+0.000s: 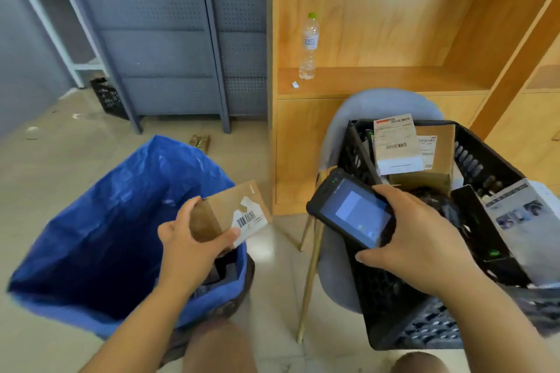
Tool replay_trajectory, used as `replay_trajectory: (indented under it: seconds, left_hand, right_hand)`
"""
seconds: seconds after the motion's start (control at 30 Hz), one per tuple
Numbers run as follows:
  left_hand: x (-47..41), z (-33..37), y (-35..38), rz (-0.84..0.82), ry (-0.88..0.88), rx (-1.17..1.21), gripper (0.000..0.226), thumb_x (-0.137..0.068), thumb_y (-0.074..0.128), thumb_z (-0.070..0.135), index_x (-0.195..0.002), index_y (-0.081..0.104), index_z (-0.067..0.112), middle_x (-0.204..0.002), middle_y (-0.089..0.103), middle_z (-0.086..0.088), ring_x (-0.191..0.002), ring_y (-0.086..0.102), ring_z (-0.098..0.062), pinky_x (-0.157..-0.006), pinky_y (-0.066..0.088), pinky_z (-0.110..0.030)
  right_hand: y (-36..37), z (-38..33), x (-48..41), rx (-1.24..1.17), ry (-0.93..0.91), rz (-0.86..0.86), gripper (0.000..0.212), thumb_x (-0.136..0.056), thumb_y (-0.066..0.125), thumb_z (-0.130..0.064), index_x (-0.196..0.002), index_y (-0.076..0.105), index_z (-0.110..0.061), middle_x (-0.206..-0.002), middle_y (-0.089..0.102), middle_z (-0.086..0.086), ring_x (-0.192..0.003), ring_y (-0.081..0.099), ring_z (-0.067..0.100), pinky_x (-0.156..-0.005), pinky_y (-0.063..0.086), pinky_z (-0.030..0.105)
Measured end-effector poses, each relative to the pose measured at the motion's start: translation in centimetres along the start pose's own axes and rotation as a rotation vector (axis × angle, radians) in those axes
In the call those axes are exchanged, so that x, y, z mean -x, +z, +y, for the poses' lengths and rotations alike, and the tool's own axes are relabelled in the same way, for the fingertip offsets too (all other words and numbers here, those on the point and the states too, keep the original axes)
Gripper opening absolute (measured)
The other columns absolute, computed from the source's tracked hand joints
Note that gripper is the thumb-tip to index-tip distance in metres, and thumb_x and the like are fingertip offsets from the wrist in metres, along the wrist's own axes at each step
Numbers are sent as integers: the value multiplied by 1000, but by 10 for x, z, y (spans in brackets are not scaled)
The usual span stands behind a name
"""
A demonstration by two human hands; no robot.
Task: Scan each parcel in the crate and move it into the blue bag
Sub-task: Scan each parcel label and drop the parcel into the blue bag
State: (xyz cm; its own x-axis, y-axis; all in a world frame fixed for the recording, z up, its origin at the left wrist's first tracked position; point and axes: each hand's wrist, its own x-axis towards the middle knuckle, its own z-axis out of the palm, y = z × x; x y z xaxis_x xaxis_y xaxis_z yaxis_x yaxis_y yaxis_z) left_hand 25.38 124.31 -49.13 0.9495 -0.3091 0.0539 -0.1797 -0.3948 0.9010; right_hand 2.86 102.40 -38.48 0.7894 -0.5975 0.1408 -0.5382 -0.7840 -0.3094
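My left hand grips a small brown cardboard parcel with a torn white barcode label, held over the right rim of the open blue bag. My right hand holds a black handheld scanner with its screen lit, above the near left corner of the black crate. Inside the crate lie a brown box with white labels, a paper-wrapped parcel with a barcode, and a white printed packet at the right.
The crate stands on a grey chair with wooden legs. A wooden shelf unit behind it carries a plastic water bottle. Grey metal shelving and another black crate stand at the back left. My knees show at the bottom.
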Motion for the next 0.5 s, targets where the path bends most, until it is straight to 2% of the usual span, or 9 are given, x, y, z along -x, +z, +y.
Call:
replay_trajectory:
  seconds: [0.07,0.1,0.17,0.23,0.3,0.33,0.4,0.5]
  left_hand:
    - [-7,-18,-19,49,-67,-71,93,-62,85,45,-137,31,50,-122,26,0,-85,46,1,-82,39,-27]
    - [-11,-24,-27,64,-105,-112,96,-65,84,45,-141,26,48,-127,24,-2,-87,49,-6,-83,40,-29]
    - [-21,-35,-34,60,-194,-208,101,-71,80,44,-147,15,46,-142,14,-6,-107,49,-29,-90,42,-39]
    - [-29,-43,-34,30,-271,-310,95,-73,77,46,-149,19,42,-150,4,-5,-127,31,-40,-98,40,-48]
    - [-33,-48,-28,-46,-275,-389,80,-76,74,49,-144,36,34,-152,11,-6,-133,23,-38,-100,39,-49]
    - [-34,-47,-23,-98,-248,-407,70,-77,73,48,-139,45,29,-148,23,-8,-130,30,-35,-99,40,-45]
    - [-30,-43,-9,-197,-167,-382,49,-80,72,44,-121,59,22,-130,52,-6,-112,52,-24,-90,45,-36]
    - [-17,-22,18,-341,-87,-306,27,-82,72,38,-102,65,22,-105,65,7,-96,60,-10,-78,45,-26]
  right_hand:
    - [7,-8,-3,0,-11,-12,99,-47,79,-52,-130,32,-32,-114,54,-8,-92,52,14,-67,43,31]
    - [10,-11,-3,6,-15,-16,99,-46,79,-53,-130,31,-33,-113,54,-9,-88,50,12,-65,42,30]
    - [13,-14,-4,17,-25,-22,99,-45,79,-54,-129,32,-33,-112,54,-10,-84,43,8,-63,39,28]
    - [14,-15,-3,23,-20,-28,100,-44,79,-54,-129,32,-33,-111,54,-11,-83,41,7,-61,37,27]
    - [12,-12,-1,24,-1,-26,100,-44,79,-54,-130,32,-33,-111,54,-11,-83,41,7,-62,38,28]
    - [9,-10,1,27,11,-25,100,-45,80,-54,-130,32,-33,-112,54,-11,-84,43,8,-63,39,28]
    - [3,-4,6,45,43,-24,102,-46,80,-55,-133,31,-32,-115,53,-11,-89,48,10,-64,39,27]
    - [-9,12,15,38,87,0,102,-47,81,-54,-134,32,-32,-115,53,-10,-89,48,11,-65,41,28]
